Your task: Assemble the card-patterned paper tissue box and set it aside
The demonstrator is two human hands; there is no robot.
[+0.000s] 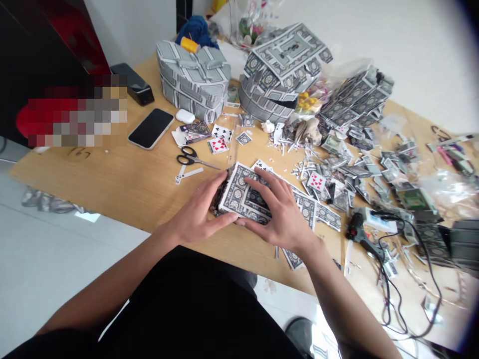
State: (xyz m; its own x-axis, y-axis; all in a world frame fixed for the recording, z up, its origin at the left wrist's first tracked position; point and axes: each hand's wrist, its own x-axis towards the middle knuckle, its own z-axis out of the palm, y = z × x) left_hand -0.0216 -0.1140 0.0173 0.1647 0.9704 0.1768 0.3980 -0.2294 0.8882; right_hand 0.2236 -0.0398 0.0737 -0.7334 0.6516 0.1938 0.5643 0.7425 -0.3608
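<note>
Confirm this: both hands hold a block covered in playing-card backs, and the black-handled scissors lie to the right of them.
No: the black-handled scissors lie to the left of the hands, as the head view shows. The left hand and right hand do hold the block covered in playing-card backs.

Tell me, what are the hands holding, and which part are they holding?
Both hands hold a bundle of playing cards: the left hand grips its left side, and the right hand presses on top.
</note>
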